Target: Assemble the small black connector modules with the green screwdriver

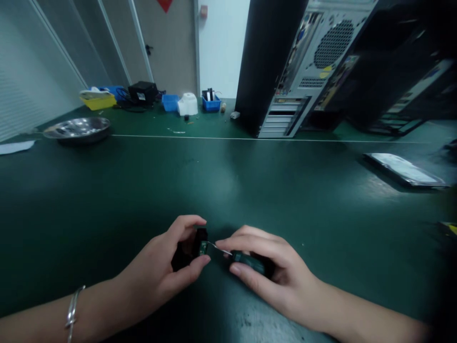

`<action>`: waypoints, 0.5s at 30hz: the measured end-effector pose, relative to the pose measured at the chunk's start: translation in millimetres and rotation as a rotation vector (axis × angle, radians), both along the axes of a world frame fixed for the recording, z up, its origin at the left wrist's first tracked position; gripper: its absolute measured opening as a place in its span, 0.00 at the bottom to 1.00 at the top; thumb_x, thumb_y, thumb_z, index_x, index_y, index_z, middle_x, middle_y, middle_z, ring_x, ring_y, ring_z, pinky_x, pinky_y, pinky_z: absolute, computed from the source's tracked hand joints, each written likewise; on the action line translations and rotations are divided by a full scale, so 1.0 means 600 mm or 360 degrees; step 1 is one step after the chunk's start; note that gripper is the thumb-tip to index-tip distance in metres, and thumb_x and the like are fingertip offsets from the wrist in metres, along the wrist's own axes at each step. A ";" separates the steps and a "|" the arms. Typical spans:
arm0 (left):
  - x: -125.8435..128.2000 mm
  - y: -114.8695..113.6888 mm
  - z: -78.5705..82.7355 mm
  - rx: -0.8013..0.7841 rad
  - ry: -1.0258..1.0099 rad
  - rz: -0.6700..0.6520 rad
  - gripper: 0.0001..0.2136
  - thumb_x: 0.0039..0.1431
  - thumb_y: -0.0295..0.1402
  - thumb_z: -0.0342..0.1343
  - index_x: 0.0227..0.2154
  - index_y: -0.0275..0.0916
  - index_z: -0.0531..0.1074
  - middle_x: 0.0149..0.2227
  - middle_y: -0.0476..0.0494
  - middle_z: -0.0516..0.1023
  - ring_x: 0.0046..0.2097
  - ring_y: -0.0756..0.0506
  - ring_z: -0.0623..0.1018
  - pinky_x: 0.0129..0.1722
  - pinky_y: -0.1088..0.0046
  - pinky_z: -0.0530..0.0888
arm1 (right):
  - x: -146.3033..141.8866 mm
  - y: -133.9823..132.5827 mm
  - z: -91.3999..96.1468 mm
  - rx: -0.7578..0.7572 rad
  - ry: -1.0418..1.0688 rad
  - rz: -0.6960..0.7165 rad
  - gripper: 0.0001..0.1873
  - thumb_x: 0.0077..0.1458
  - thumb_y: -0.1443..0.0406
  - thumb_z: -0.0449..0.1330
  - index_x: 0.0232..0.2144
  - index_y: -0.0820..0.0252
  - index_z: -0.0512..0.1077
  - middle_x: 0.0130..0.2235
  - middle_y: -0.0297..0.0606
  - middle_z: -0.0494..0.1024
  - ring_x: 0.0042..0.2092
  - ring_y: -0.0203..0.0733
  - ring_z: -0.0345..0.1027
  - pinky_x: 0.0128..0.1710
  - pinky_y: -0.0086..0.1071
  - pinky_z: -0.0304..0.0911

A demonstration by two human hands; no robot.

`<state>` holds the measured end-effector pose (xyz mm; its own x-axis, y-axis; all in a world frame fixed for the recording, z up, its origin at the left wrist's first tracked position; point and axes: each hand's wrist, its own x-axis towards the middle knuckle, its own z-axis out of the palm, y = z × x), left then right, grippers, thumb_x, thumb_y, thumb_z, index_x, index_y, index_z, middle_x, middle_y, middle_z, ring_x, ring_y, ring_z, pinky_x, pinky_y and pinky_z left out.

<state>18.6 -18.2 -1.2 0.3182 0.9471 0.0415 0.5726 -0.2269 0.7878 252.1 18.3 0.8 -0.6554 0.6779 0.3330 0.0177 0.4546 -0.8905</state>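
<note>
10 o'clock: metal bowl (76, 127). 7 o'clock: our left hand (157, 267), fingers holding small black part (202, 233) with green circuit board (203, 248). 5 o'clock: dark-handled tool (248, 262), tip by board, our right hand (276, 267) gripping it. 1 o'clock: computer tower (274, 57).

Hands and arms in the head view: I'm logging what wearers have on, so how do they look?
The left hand and right hand are ungloved, and no sleeve shows on either arm. A thin silvery bangle circles the left wrist; none shows on the right.
</note>
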 end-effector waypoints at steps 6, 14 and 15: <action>0.004 -0.007 0.005 0.0215 0.0083 -0.0040 0.18 0.64 0.32 0.51 0.57 0.44 0.66 0.43 0.44 0.77 0.41 0.45 0.77 0.42 0.72 0.75 | 0.000 -0.002 0.001 -0.0066 -0.0126 -0.0060 0.15 0.62 0.70 0.59 0.50 0.55 0.76 0.41 0.40 0.78 0.40 0.39 0.73 0.40 0.33 0.70; -0.004 -0.001 0.004 0.0456 0.0104 -0.0161 0.20 0.67 0.28 0.49 0.60 0.46 0.67 0.50 0.41 0.74 0.49 0.44 0.76 0.47 0.73 0.75 | 0.000 -0.002 0.002 -0.0087 -0.0175 -0.0060 0.14 0.62 0.68 0.59 0.49 0.55 0.76 0.40 0.41 0.78 0.40 0.40 0.73 0.41 0.33 0.70; -0.006 -0.001 0.002 0.0458 0.0097 -0.0181 0.20 0.67 0.28 0.51 0.60 0.47 0.67 0.49 0.42 0.75 0.48 0.45 0.76 0.46 0.73 0.76 | 0.000 -0.002 0.002 -0.0091 -0.0157 -0.0050 0.14 0.62 0.68 0.59 0.49 0.55 0.76 0.40 0.41 0.78 0.40 0.40 0.73 0.41 0.33 0.70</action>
<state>15.2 -18.6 0.1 0.4316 0.8575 0.2800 0.5751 -0.5007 0.6470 252.4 16.9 2.2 -0.6614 0.7145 0.2281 0.1201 0.4011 -0.9081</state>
